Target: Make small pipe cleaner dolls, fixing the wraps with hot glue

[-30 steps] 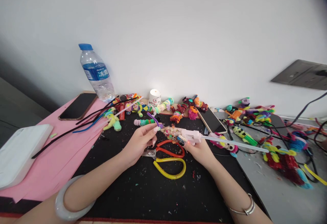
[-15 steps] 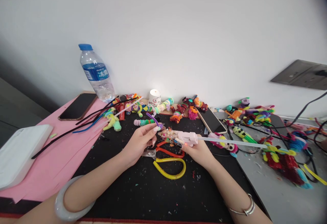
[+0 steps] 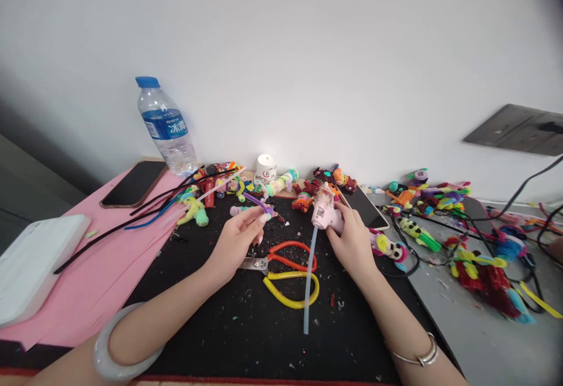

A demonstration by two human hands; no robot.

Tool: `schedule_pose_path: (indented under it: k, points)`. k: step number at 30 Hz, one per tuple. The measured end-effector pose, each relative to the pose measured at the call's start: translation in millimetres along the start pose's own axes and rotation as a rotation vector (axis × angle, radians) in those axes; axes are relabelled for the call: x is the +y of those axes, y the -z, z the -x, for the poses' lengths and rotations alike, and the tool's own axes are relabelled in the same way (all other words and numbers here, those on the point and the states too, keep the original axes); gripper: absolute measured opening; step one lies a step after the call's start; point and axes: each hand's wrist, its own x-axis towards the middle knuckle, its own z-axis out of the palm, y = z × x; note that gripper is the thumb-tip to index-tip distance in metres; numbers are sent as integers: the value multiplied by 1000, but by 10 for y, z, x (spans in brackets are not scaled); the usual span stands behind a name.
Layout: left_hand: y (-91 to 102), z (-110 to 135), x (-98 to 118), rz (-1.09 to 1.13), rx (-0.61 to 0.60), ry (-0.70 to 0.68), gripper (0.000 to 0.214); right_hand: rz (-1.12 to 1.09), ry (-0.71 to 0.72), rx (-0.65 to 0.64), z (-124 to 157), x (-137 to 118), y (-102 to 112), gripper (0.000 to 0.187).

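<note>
In my left hand [image 3: 240,238], thumb and fingers pinch a purple pipe cleaner piece [image 3: 255,200] whose free end curves up and to the left. My right hand [image 3: 353,234] is wrapped around a pale pink hot glue gun [image 3: 324,213]. The gun's crusted nozzle end points toward the wall, and a long translucent glue stick [image 3: 309,283] sticks out of its back toward me. Between my hands lie scissors [image 3: 292,304] with one red and one yellow handle loop; the glue stick passes over the handles.
Behind my hands are several pipe cleaner figures [image 3: 281,183], a paper cup [image 3: 266,168] and a phone [image 3: 367,210]. On the left stand a water bottle [image 3: 169,134], another phone [image 3: 134,183] and a white box [image 3: 39,268]. More figures [image 3: 484,274] and cables lie right.
My right hand has swung the glue gun away from the purple piece, turning it from sideways to pointing at the wall. My left hand stays nearly in place.
</note>
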Motion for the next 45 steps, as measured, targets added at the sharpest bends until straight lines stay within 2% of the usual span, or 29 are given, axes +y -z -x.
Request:
schedule_pose_path:
  k: [3, 6, 9, 12, 16, 18, 21, 28, 35, 39, 45]
  points:
    - [-4, 31, 27, -123, -42, -61, 37, 104, -40, -32, 12, -21, -12, 51]
    - [12, 59, 12, -249, -104, -124, 36, 95, -51, 2, 27, -103, 48, 56]
    - [23, 79, -19, -364, -136, -193, 37, -124, 112, 85, 66, -239, 157, 51]
    - [20, 92, -43, -474, -175, -301, 35, -388, 321, 40, 162, -421, 232, 45]
    - [16, 105, -68, -595, -286, -473, 32, -500, 469, -17, 312, -641, 219, 44]
    - [17, 111, -79, -642, -322, -520, 32, -527, 486, 3, 350, -693, 192, 34]
    - [18, 115, -88, -672, -342, -554, 31, -547, 468, 40, 358, -698, 164, 23]
    - [37, 84, -116, -721, -329, -592, 33, -547, 459, 37, 346, -677, 149, 20]
    - [55, 81, -138, -733, -252, -565, 29, -545, 425, 33, 339, -681, 161, 16]
    - [47, 92, -102, -717, -211, -579, 28, -560, 355, 28, 330, -658, 165, 13]
    - [41, 106, -28, -640, -142, -547, 27, -557, 198, -55, 318, -623, 140, 11]
